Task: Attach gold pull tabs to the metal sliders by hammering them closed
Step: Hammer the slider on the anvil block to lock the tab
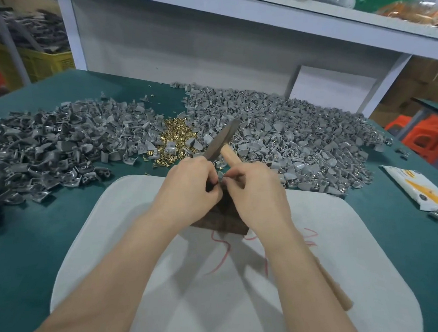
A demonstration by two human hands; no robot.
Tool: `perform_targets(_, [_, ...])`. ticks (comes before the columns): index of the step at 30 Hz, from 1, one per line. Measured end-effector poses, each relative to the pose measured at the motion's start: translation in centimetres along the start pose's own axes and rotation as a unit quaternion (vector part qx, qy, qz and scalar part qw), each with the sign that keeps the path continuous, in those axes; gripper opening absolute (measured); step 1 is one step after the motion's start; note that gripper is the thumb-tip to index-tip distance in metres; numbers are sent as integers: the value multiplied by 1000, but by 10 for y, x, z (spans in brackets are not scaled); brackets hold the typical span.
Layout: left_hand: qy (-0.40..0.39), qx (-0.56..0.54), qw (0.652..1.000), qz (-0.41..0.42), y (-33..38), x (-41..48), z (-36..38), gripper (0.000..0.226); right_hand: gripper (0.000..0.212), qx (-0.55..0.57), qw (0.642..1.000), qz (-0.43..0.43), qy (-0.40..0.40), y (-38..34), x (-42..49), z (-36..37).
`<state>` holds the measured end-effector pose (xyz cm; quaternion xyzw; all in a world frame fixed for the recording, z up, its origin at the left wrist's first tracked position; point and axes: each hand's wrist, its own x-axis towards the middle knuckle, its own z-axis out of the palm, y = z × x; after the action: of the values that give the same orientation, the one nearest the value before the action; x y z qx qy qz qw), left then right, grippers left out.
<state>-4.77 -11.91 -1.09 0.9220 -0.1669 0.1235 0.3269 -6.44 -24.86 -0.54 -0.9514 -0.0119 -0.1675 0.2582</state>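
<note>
Gold small pull tabs [174, 139] heaped mid-counter, between grey metal slider piles [292, 145]. Left hand [187, 189] and right hand [257, 194] pinch small grey part [221, 182] over dark block [221, 221]. Right hand also grips wooden-handled hammer [222, 140]. Seat tab fully, lay part flat on block, tap lightly. Red scrawl on white felt pad [360, 279] unreadable.

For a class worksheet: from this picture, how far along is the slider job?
Done: perhaps the left slider pile; tabs there are unclear. In hand: left hand and right hand pinch one piece over the dark block, hammer in the right. Left: the right slider pile and gold pull tabs.
</note>
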Motion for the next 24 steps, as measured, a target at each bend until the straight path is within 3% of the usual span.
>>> perform_targets(24, [9, 11, 1000, 4, 2, 0, 1, 8, 14, -6, 998, 46, -45, -8, 6, -5])
